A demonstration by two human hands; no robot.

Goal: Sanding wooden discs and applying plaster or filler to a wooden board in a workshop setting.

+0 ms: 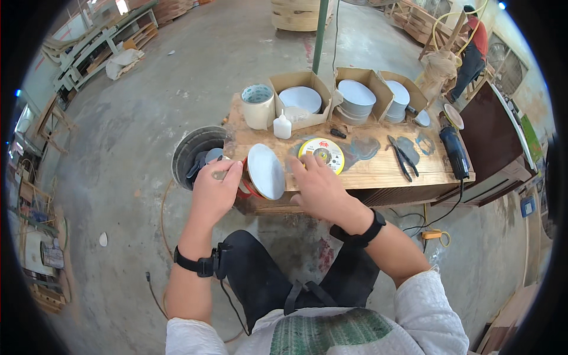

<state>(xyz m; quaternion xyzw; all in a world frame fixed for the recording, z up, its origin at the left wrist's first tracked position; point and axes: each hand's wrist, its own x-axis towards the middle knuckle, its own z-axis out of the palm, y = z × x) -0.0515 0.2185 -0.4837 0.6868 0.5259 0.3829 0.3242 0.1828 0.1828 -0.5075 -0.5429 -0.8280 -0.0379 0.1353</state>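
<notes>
Left hand [214,190] by grey disc [265,171], right hand [323,186] spread
Disc's tilted at the desk [376,177]'s near edge, can't tell if left grip pinches it. Yellow disc [333,151]'s just past the right fingers. Looks like a positioning step; next move probably needs a steady hold.

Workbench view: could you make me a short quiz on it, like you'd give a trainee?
1. Which lies nearest the blue power tool?
A) the white bottle
B) the pliers
C) the wide roll

2. True or false: the pale disc beside the left hand is tilted, not lying flat.

3. Fill in the colour: the printed disc at the right hand has a ____ rim.

Key: 1 B; 2 true; 3 yellow.
</notes>
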